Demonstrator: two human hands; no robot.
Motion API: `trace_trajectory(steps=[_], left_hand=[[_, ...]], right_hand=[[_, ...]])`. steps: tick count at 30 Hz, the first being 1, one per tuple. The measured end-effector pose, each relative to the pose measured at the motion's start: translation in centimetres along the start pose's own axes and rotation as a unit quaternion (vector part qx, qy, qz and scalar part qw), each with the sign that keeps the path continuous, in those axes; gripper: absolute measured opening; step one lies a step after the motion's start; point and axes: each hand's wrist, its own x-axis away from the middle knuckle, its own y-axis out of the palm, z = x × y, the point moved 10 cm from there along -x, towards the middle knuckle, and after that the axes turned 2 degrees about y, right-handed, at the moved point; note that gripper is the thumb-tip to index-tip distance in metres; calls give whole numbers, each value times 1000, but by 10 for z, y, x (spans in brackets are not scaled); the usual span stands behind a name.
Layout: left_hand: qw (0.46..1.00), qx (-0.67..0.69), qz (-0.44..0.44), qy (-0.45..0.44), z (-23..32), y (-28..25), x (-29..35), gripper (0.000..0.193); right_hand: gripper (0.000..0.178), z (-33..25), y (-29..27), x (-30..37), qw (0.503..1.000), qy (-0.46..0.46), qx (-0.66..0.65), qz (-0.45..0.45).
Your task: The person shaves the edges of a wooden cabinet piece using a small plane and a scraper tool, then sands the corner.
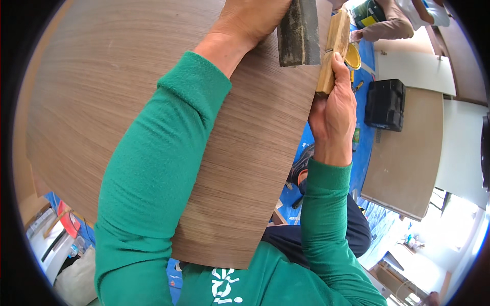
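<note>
A large brown wood-grain panel (240, 153) lies across the view in front of me. At the top edge, my left hand (252, 20) is curled against a dark, worn, straight-sided block (298, 38) over the panel and appears to hold it; the fingers are cut off or hidden. My right hand (334, 120) grips a pale wooden block (334, 46) with a narrow slit across it, at the panel's right edge. Its thumb lies along the wood and its other fingers are hidden behind.
Blue sheeting (362, 153) covers the floor. To the right are a black case (385, 104), a beige board (408, 153) and white boards (462, 148). Another person's arm and leg (390, 23) show at the upper right, near a dark green bucket (367, 14). A yellow round object (353, 57) sits beyond my right hand.
</note>
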Motion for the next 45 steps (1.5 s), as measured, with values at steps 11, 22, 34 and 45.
trace_trajectory(steps=[11, 22, 34, 45], left_hand=[[1000, -9, 12, -7, -2, -3, -2, 67], [1000, -23, 6, -13, -2, -6, -1, 72], [997, 66, -32, 14, -1, 3, -5, 65], [995, -26, -65, -76, -10, 3, -1, 89]], right_hand=[[42, 0, -1, 1, 1000, -9, 4, 5], [43, 0, 0, 6, 1000, -15, 6, 12], [42, 13, -17, 50, 1000, -5, -12, 18], [66, 188, -372, 79, 765, 50, 524, 371]])
